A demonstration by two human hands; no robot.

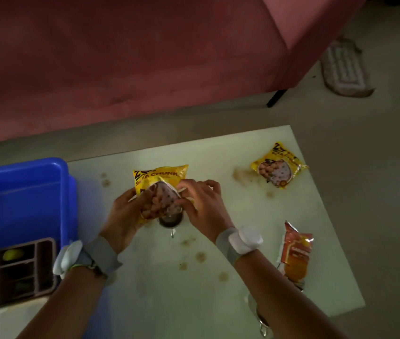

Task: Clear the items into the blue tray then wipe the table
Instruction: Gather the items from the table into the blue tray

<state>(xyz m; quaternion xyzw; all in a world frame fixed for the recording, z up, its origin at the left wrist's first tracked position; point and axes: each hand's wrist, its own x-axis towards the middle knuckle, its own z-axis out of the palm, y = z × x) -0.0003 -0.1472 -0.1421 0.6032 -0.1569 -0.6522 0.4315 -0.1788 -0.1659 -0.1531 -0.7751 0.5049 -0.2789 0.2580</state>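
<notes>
Left hand (pixel 126 214) curled around left edge of yellow packet (pixel 160 189), fingers closed on it. Right hand (pixel 200 204) pinches packet's right edge, fingers bent. Packet held over steel cup (pixel 169 220) on worktop (pixel 218 277), mid-left. Blue tray (pixel 22 182) at left edge, beside worktop. Second yellow packet (pixel 278 167) far right; orange packet (pixel 295 253) near right forearm. Brown stains (pixel 200 256) on worktop.
</notes>
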